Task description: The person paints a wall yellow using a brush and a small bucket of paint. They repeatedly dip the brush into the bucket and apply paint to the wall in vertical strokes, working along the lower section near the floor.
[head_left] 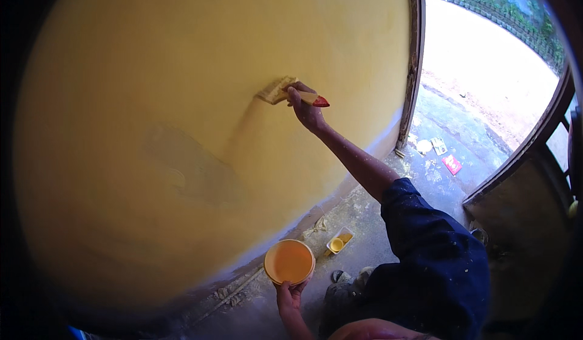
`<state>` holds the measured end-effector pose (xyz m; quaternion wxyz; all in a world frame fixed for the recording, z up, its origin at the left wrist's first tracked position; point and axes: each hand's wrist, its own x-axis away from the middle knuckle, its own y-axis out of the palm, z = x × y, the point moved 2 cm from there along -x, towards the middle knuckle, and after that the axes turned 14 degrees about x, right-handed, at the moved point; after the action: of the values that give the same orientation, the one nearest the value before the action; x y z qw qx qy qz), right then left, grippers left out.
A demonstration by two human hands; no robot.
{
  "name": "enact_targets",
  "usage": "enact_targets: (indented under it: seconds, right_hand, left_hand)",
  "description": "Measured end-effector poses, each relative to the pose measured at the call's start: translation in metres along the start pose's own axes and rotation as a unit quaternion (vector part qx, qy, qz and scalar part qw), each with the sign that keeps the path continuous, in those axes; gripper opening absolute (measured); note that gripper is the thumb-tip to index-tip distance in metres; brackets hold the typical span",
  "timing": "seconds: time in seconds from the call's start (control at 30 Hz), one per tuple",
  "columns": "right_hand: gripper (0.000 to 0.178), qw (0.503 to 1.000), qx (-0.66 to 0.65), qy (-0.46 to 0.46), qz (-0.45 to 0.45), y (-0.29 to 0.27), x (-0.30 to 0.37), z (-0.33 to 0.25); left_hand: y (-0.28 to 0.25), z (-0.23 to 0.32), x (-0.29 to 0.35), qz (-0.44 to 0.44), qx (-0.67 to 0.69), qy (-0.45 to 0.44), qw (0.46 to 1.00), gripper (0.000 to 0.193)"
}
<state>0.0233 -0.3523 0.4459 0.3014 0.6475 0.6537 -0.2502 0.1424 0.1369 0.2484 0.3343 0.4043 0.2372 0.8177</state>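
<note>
**Drips and spills are the main risk with an uncovered bucket (268, 261) held one-handed**

The right hand (308, 110) grasps a flat paintbrush (277, 91) by its red-tipped handle, bristles seemingly against the yellow wall (152, 66), up and to the right of a grey patch (197, 167). The left hand (290, 297) clasps the bucket by its near rim, beside the wall's lower edge; orange-yellow paint (293, 262) shows inside.

With the weight hanging from one side, a loosened hold or a knock could tip the bucket and spill paint on the floor (371, 230). Overloaded bristles could run down the wall. A long stroke toward the wall's right edge could smear the door frame (415, 54). A careless step could upset the small tub (345, 238) near the wall's lower edge.
</note>
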Motion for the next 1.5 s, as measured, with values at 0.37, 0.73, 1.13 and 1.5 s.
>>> enact_targets:
  seconds: [0.37,0.73,1.13,1.5]
  right_hand:
    - [0.026,0.967,0.180,0.159,-0.086,0.028,0.146,0.032]
    - [0.023,0.992,0.001,-0.103,0.079,0.015,-0.094,-0.082]
    - [0.028,0.959,0.159,0.234,-0.021,-0.068,0.037,0.095]
    - [0.029,0.991,0.092,0.099,0.024,-0.163,0.006,0.138]
  left_hand:
    - [0.027,0.044,-0.016,-0.086,0.031,-0.009,0.996,0.064]
    - [0.061,0.024,-0.030,-0.131,-0.042,-0.020,0.990,0.062]
    - [0.145,-0.052,-0.061,-0.105,0.000,-0.027,0.994,0.058]
    - [0.241,-0.107,-0.106,-0.129,-0.053,-0.030,0.990,0.063]
